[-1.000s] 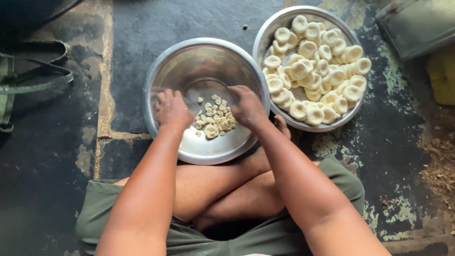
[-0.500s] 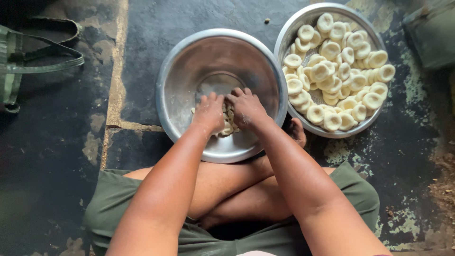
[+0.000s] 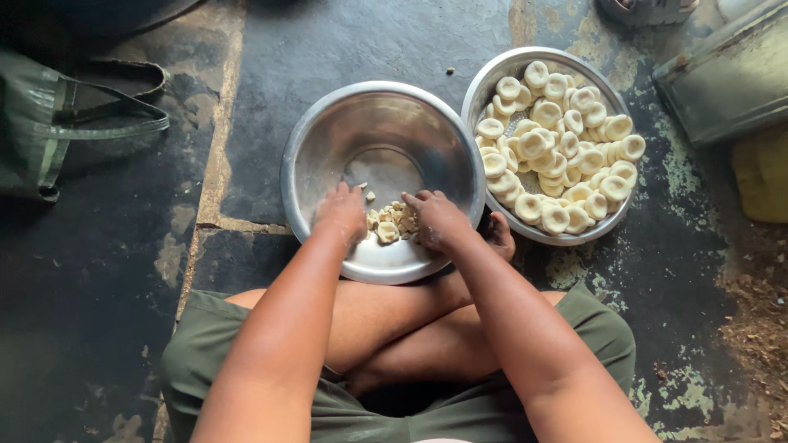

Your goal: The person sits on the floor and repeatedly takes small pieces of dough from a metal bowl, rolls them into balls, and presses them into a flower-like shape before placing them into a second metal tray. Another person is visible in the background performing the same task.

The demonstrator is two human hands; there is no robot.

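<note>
A steel bowl (image 3: 386, 123) sits on the floor in front of my crossed legs. A small heap of pale dough pieces (image 3: 392, 224) lies in its near side. My left hand (image 3: 342, 211) and my right hand (image 3: 436, 220) rest inside the bowl on either side of the heap, fingers curled against the pieces. To the right stands a second steel bowl (image 3: 492, 78), touching the first, filled with several round, dimpled dough shapes (image 3: 558, 148).
A dark green bag with straps (image 3: 49, 123) lies on the floor at the left. A grey metal container (image 3: 730, 74) and a yellow object (image 3: 763, 172) are at the right edge. The floor is dark, cracked concrete (image 3: 328, 41).
My hands went from apart at the bowl's near side to pressed together over the pieces, and now sit apart again flanking the heap. The view shifted slightly.
</note>
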